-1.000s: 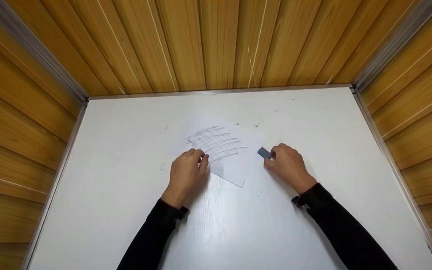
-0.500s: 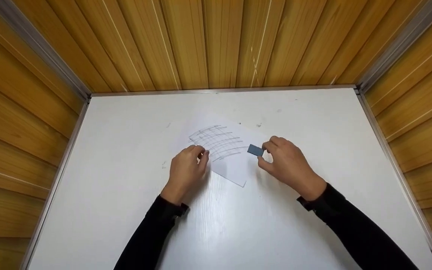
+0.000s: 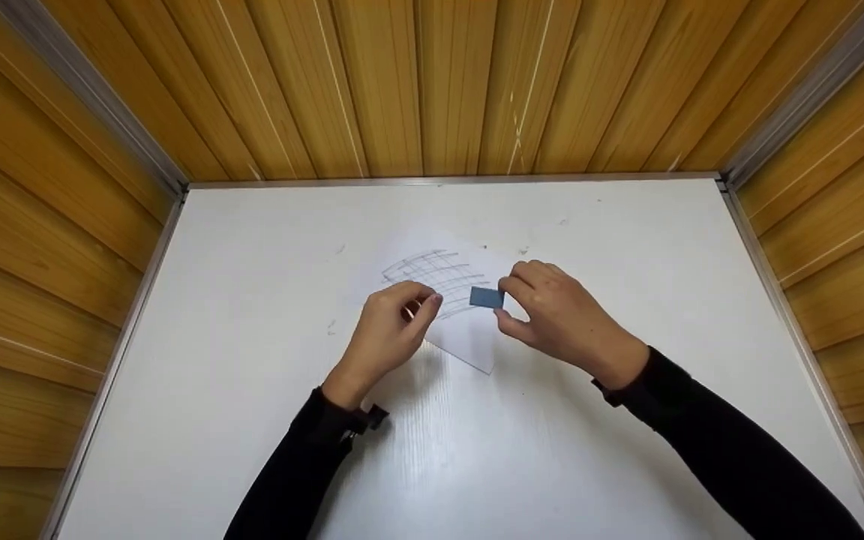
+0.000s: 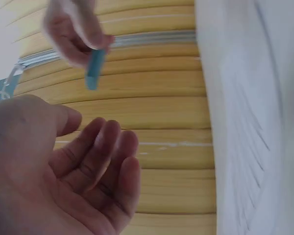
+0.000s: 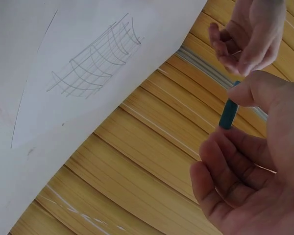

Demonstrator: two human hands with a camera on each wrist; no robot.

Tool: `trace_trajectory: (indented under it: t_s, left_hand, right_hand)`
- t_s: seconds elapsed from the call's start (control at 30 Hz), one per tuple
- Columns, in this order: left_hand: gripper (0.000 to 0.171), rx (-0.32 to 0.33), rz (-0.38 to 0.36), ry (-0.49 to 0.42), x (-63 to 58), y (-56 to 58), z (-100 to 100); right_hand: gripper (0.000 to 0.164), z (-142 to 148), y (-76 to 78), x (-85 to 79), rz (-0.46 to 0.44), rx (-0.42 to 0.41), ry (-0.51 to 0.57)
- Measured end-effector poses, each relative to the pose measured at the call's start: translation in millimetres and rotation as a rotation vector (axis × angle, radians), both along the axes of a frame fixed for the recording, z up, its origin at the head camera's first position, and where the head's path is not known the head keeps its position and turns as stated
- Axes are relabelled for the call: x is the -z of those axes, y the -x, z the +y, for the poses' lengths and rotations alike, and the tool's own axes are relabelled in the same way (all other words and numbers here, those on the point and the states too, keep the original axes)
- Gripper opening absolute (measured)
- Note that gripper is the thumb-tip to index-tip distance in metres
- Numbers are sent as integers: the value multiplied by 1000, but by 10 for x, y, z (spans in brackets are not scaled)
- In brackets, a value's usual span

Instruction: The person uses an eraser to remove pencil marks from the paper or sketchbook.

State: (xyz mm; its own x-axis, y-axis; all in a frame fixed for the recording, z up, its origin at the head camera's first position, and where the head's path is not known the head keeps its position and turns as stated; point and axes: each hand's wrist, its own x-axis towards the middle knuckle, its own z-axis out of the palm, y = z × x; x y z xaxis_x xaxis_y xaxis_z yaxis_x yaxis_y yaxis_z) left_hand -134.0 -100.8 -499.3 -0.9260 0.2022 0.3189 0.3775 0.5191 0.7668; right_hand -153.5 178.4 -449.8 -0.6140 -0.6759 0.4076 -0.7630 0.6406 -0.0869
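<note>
My right hand (image 3: 563, 319) pinches a small flat blue eraser (image 3: 486, 298) by one end between thumb and fingers, raised over the paper. Its narrow edge shows in the right wrist view, where the eraser (image 5: 229, 111) lies between thumb and index finger. To its left, my left hand (image 3: 387, 330) has loosely bent fingers with nothing between them; the left wrist view shows this hand's palm (image 4: 73, 171) bare. Beneath both hands lies a white sheet of paper (image 3: 469, 345) with crossing pencil lines (image 3: 432, 264) on it, partly hidden by the left hand.
The sheet lies at an angle on a white table (image 3: 252, 255) with a few dark smudges (image 3: 523, 251). Wood-pattern panels (image 3: 447, 90) with metal edging enclose the back and both sides. Dark sleeves and wrist straps cover both forearms.
My right hand has lifted the eraser and carried it left over the paper toward the left hand. My left hand has risen off the sheet and shifted slightly right, thumb and fingers loosening.
</note>
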Motion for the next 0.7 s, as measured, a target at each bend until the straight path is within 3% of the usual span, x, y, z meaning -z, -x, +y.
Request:
trace_trajectory:
  t_s: [0.17,0.37,0.7]
  left_hand:
    - [18,-18,-106,-130,-182,-2,56]
    - [23,1,-224,-106,-204,1,175]
    - [23,12,-221,-93,-114,31,264]
  right_hand:
    - [21,-23,51,-11,30,-29,22]
    - [22,-54,68,4,30,-32,1]
    - [25,-81,77,98,48,-32,-18]
